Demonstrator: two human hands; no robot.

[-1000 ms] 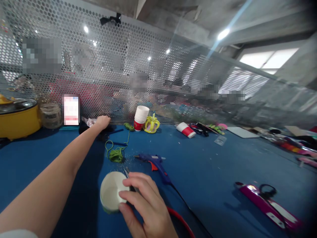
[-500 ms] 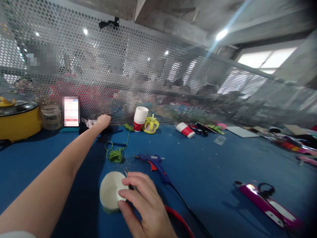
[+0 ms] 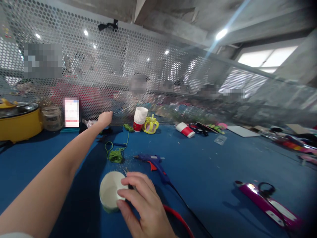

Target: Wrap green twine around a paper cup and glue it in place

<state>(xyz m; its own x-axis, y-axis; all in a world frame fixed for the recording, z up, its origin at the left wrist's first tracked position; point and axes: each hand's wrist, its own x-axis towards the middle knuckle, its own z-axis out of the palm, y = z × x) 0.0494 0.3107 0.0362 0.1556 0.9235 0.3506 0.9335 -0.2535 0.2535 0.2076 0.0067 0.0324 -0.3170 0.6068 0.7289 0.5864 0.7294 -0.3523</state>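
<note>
A: Head view: what is held?
B: A thin stick (image 3: pixel 122 110) is pinched in the raised left hand (image 3: pixel 105 118) beside the mesh; the paper cup (image 3: pixel 110 191) is steadied on the table (image 3: pixel 210 172) by the right hand (image 3: pixel 143 205), fingers curled at its rim.
A: Risk?
B: The cup may be tipped if pressed unevenly

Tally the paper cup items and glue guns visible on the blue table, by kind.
White paper cup, touched by the right hand: 1
Stack of red-and-white cups, upright near the left hand: 1
Red-and-white cup lying on its side: 1
Blue glue gun: 1
Total: 4
</note>
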